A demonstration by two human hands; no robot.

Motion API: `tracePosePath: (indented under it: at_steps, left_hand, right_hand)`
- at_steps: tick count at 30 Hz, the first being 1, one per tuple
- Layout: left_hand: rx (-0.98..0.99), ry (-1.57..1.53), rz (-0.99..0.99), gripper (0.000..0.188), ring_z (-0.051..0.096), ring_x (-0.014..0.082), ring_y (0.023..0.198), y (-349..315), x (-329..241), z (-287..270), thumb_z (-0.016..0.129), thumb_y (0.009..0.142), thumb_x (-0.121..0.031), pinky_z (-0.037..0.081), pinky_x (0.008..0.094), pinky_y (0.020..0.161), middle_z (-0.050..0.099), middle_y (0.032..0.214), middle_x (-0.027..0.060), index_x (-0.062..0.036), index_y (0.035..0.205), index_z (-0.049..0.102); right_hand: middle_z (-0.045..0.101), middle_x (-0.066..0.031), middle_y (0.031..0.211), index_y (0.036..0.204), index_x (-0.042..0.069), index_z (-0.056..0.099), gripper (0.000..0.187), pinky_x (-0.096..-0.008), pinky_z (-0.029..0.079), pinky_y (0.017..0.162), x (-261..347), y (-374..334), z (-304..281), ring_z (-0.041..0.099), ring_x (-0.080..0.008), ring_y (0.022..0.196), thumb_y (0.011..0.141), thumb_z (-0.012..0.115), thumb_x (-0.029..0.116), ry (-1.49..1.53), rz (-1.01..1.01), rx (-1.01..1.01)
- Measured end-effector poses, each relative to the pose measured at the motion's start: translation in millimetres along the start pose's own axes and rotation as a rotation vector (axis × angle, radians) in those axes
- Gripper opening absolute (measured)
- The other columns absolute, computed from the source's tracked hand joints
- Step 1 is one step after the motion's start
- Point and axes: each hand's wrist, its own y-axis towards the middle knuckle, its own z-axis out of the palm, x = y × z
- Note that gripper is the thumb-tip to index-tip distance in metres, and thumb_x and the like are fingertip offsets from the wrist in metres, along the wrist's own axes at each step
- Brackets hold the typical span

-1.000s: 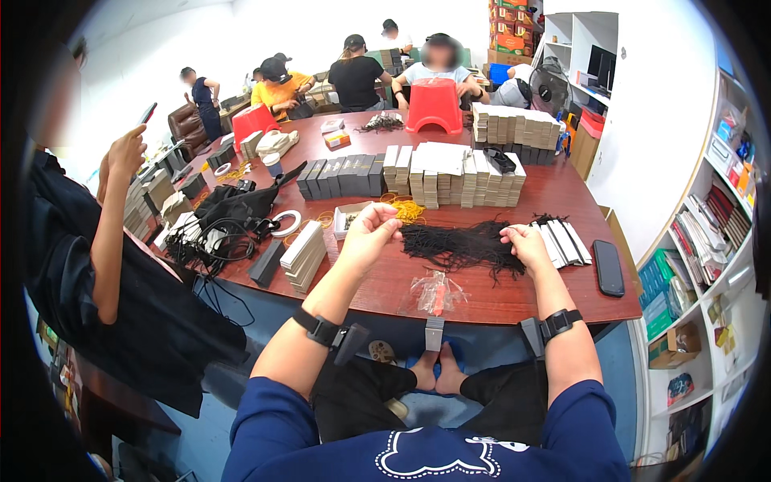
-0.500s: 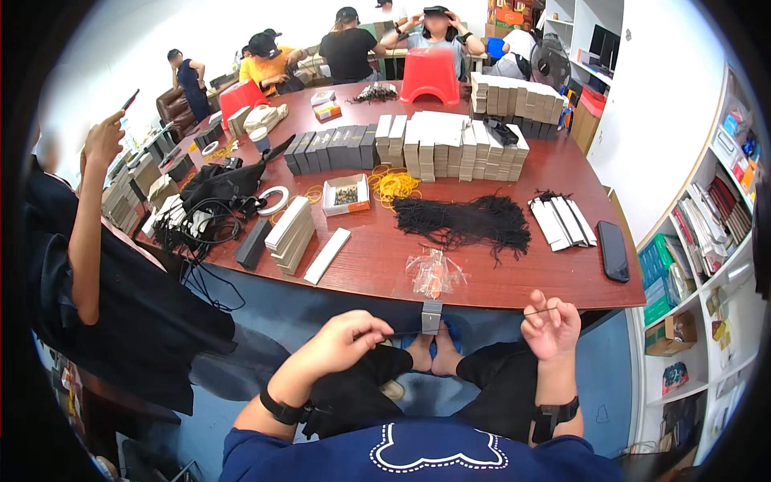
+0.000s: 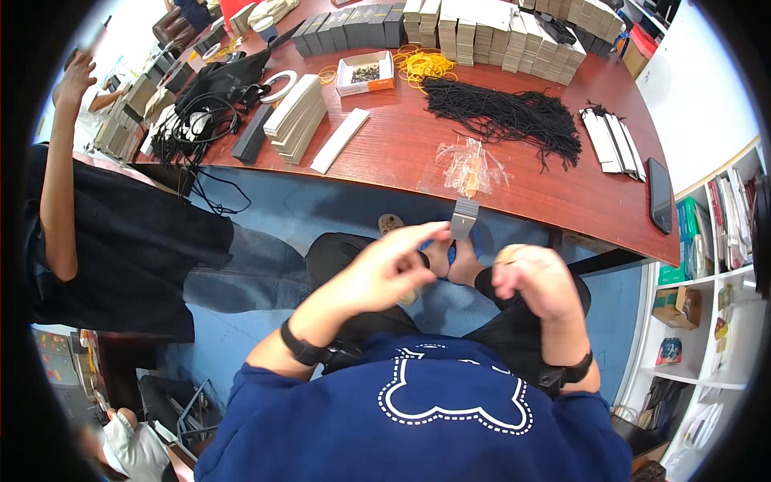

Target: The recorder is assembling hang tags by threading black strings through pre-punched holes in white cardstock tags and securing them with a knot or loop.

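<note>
My left hand (image 3: pixel 385 271) is above my lap with thumb and forefinger apart, its fingertips beside a small grey block (image 3: pixel 465 218) at the table's near edge. No cord shows in it. My right hand (image 3: pixel 540 281) hovers right of the block, fingers curled in and slightly blurred; what they hold, if anything, is hidden. Clear tape (image 3: pixel 472 165) lies crumpled over the edge, directly behind the block. Beyond it, a thick bundle of black cords (image 3: pixel 506 116) spreads across the red-brown table (image 3: pixel 385 161).
Stacks of pale cards (image 3: pixel 297 116) and a white strip (image 3: pixel 340 140) lie left of the tape. Farther back sit a small open box (image 3: pixel 365 74) of metal bits and yellow rubber bands (image 3: pixel 424 66). A phone (image 3: pixel 658 195) rests at right. Someone in black (image 3: pixel 120 233) stands at left.
The view has tipped downward. A thin black cord stretched between my hands before and no longer shows. My hands have moved closer together, the left one to the block, and the right one has curled.
</note>
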Motion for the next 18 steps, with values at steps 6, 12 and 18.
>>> tracePosePath:
  at_steps: [6, 12, 18]
  left_hand:
    - [0.273, -0.145, -0.264, 0.02, 0.054, 0.0055, 0.079, 22, 11, 26, 0.056, 0.092, -0.004, 0.046, 0.0216, 0.069, 0.059, 0.087, 0.0005, -0.0012, 0.111, 0.059]
    - [-0.1, -0.144, -0.228, 0.016, 0.058, 0.0075, 0.074, -7, 31, -11, 0.053, 0.094, -0.007, 0.049, 0.0218, 0.068, 0.065, 0.084, 0.0036, -0.0008, 0.101, 0.065]
    - [-0.303, -0.029, -0.223, 0.01, 0.059, 0.0081, 0.076, -10, 35, -20, 0.057, 0.091, -0.004, 0.048, 0.0208, 0.067, 0.065, 0.086, 0.0039, 0.0003, 0.097, 0.064]
  right_hand:
    - [0.059, -0.016, 0.089, 0.082, -0.005, 0.058, 0.029, -0.0339, 0.05, 0.07, 8, 15, 12, 0.06, -0.0232, 0.078, 0.095, 0.048, 0.019, 0.324, -0.109, -0.121]
    - [0.056, -0.0105, 0.084, 0.079, 0.002, 0.055, 0.028, -0.0304, 0.043, 0.068, 13, -7, -28, 0.052, -0.02, 0.074, 0.096, 0.044, 0.021, 0.545, -0.221, -0.338]
    - [0.054, -0.009, 0.082, 0.077, 0.004, 0.053, 0.026, -0.0297, 0.039, 0.065, 9, -18, -39, 0.049, -0.0184, 0.071, 0.095, 0.046, 0.022, 0.564, -0.242, -0.417]
